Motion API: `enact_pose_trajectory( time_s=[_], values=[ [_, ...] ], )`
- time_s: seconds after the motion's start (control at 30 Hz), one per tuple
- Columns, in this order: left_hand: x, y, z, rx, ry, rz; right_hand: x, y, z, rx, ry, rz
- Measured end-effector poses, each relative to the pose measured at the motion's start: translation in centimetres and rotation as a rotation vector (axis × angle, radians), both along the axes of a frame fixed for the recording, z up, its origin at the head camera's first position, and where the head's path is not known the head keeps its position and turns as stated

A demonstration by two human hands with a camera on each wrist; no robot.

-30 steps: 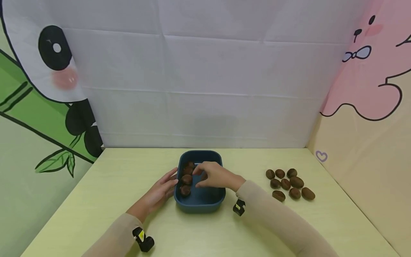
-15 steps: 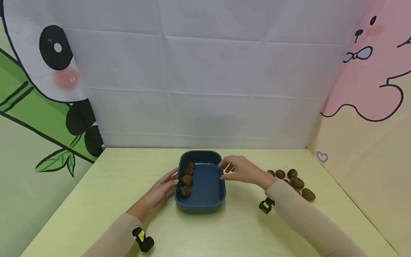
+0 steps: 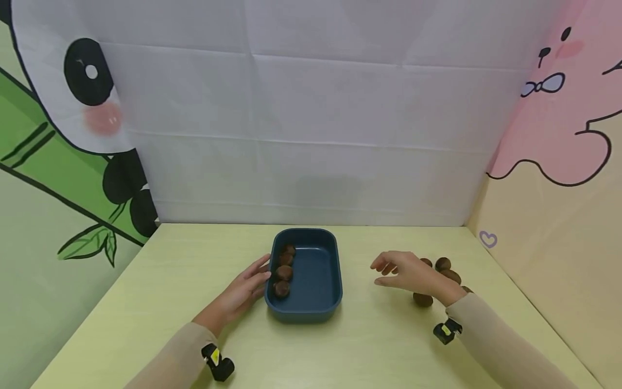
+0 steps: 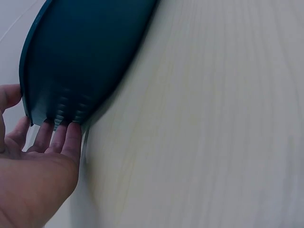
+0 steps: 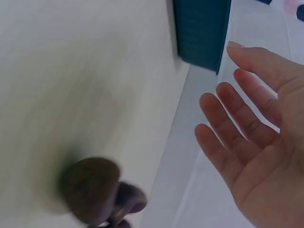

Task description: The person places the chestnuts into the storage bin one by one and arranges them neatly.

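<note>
A dark blue rectangular bin (image 3: 318,286) stands mid-table in the head view. Along its left inner side lie several brown chestnuts (image 3: 284,273) in a row. My left hand (image 3: 238,297) rests against the bin's left wall; the left wrist view shows its straight fingers (image 4: 71,140) touching the outside. To the right of the bin, my right hand (image 3: 410,273) hovers over the table with nothing in it, fingers loosely spread in the right wrist view. Just beyond it lie loose chestnuts (image 3: 423,300), partly hidden by the hand and forearm.
A pale yellow table (image 3: 311,356) carries everything. White sheeting (image 3: 320,135) closes off the back. Printed side panels stand left and right, one with a pink figure (image 3: 549,129). Black wrist cameras (image 3: 218,364) are strapped over both sleeves.
My right hand has left the inside of the bin and moved right, to the loose chestnuts. The left hand stays at the bin's side.
</note>
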State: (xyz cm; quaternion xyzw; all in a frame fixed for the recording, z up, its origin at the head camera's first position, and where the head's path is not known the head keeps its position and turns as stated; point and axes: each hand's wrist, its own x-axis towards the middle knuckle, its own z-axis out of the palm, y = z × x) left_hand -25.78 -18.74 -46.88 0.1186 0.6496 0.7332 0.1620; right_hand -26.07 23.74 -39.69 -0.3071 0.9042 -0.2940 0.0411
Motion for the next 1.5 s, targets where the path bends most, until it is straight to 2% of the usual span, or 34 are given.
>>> enact_pose_trajectory(
  time_s=[0.2, 0.37, 0.53, 0.97, 1.27, 1.5],
  values=[
    [0.0, 0.0, -0.3, -0.004, -0.001, 0.003, 1.6, 4.0, -1.9, 0.004, -0.044, -0.073],
    [-0.2, 0.0, -0.3, -0.014, 0.003, 0.01, 2.7, 6.7, -3.1, 0.023, 0.011, -0.147],
    [-0.3, -0.1, -0.2, -0.004, 0.001, 0.005, 3.5, 8.2, -3.8, 0.007, 0.01, -0.184],
    [-0.2, 0.0, -0.1, 0.0, -0.004, -0.004, 3.9, 8.8, -4.0, -0.007, -0.038, -0.201],
    [-0.3, 0.0, -0.3, -0.001, 0.0, -0.005, 3.6, 8.4, -4.1, 0.009, -0.008, -0.199],
    [-0.3, 0.0, -0.3, 0.001, 0.0, -0.004, 2.8, 7.1, -3.2, 0.004, 0.027, -0.155]
  ],
)
